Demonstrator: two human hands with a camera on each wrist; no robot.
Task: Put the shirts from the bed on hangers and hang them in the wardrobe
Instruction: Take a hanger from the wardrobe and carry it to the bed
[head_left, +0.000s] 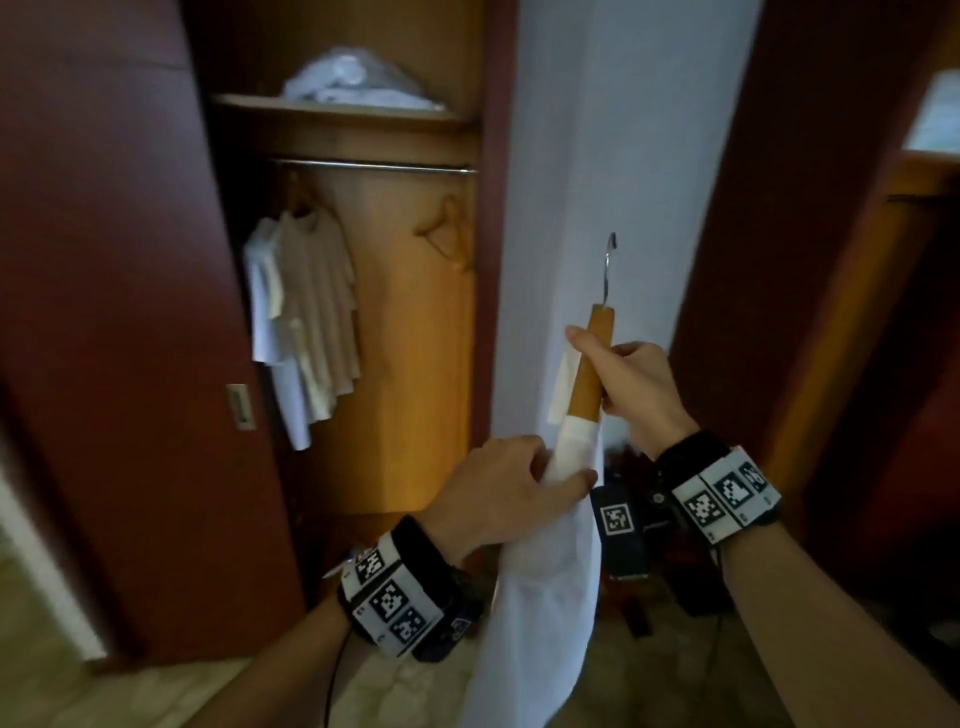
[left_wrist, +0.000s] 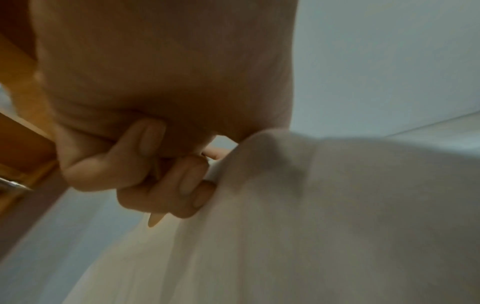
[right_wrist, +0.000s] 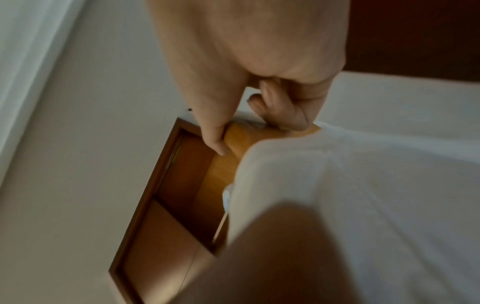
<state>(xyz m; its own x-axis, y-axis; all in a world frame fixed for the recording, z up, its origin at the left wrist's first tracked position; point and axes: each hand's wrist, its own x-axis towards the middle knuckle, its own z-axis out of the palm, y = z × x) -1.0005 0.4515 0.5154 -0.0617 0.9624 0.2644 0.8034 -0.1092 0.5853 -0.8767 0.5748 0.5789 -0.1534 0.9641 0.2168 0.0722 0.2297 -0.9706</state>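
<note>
As right hand grips, hanger stands hook-up

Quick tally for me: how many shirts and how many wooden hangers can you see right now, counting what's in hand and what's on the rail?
Shirts: 3, the white shirt in hand, a beige shirt and another white one on the rail.
Wooden hangers: 3, the held hanger, an empty hanger, one under the beige shirt.
Total: 6

**Lighting and picture quality**

Head view: dim room, warm glow low on the wardrobe back panel, doors in deep shadow. Straight edges bow toward the frame borders; the floor corner smears. My left hand is slightly motion-blurred. Left wrist view: soft throughout, my fingers blurred, the white shirt grey and grainy. Right wrist view: similarly soft, with a dark unfocused mass at bottom.
</note>
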